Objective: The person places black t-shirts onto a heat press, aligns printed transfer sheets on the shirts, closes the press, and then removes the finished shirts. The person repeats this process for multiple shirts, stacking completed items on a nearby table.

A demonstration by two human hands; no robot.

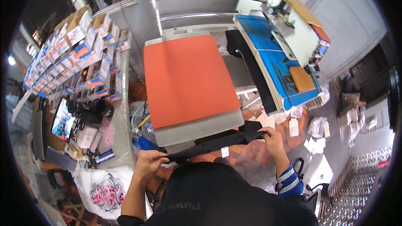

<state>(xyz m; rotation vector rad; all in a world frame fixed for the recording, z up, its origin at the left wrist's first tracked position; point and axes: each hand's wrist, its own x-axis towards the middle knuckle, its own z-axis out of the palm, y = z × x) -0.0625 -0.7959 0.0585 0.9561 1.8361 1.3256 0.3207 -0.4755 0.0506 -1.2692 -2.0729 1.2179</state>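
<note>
A black cloth garment [205,147] is stretched out between my two hands, in front of the press bed. My left hand [149,163] pinches its left end, and my right hand [273,141] grips the right end, a little higher. A small white label [225,152] hangs from its near edge. Just beyond the garment lies the flat press bed [201,132], covered by an orange pad [188,81]. The garment's lower part is hidden below the bed's edge.
A blue-topped press head [274,58] stands at the right, with black cloth [253,67] draped along its left side. Stacked open boxes [79,54], a lit screen [63,119] and a printed white cloth [104,190] occupy the left table. Plastic-wrapped bundles [349,115] lie at right.
</note>
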